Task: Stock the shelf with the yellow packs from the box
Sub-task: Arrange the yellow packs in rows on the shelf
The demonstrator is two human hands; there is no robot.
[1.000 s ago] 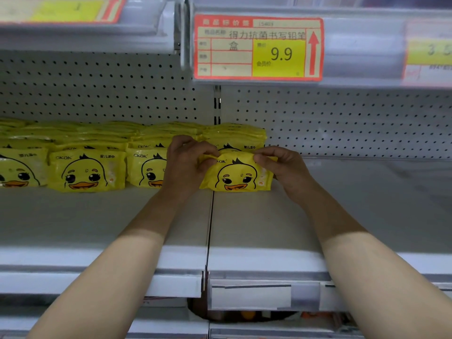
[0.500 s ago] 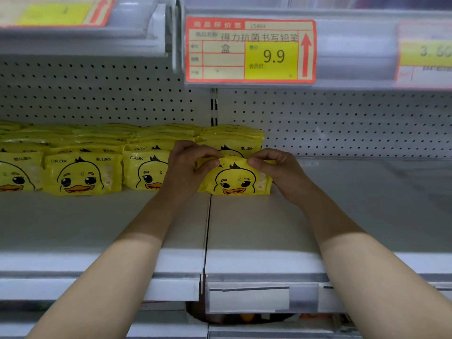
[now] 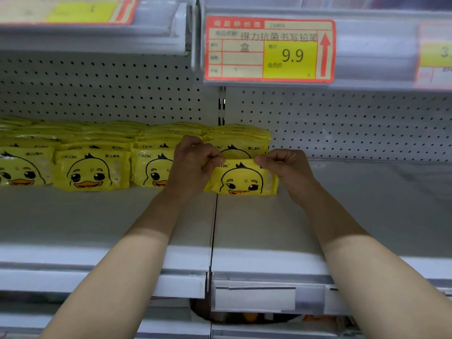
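Yellow pack [image 3: 241, 178] with a duck face, seen from the head view: upright on its lower edge on the grey shelf [image 3: 342, 211], just at twelve o'clock of the picture's middle, beside the seam between two shelf boards. Pinched at its top edge from both ends. Left hand [image 3: 193, 165] at the pack's ten o'clock corner, thumb and curled fingers closed on the film. Right hand [image 3: 286, 167] at its two o'clock corner, thumb and forefinger pressed together on the same edge, the other fingers curled. Both forearms bare, reaching in from six o'clock.

Right at twelve o'clock of the held one, a stack of packs [image 3: 241, 140] of the same kind, one standing face-out with more piled behind it. At nine o'clock, a row of packs [image 3: 90, 171] standing with duck faces forward, others lying flat behind them, out to the left border. At three o'clock, grey board running back to the perforated back wall [image 3: 342, 123].

Overhead at twelve to one o'clock, on the upper rail, a red-framed price tag [image 3: 269, 50] printed 9.9 with a red arrow pointing up. Parts of two more tags at eleven and two o'clock, blurred. At six o'clock, on the front rail, a white label strip [image 3: 254, 298].
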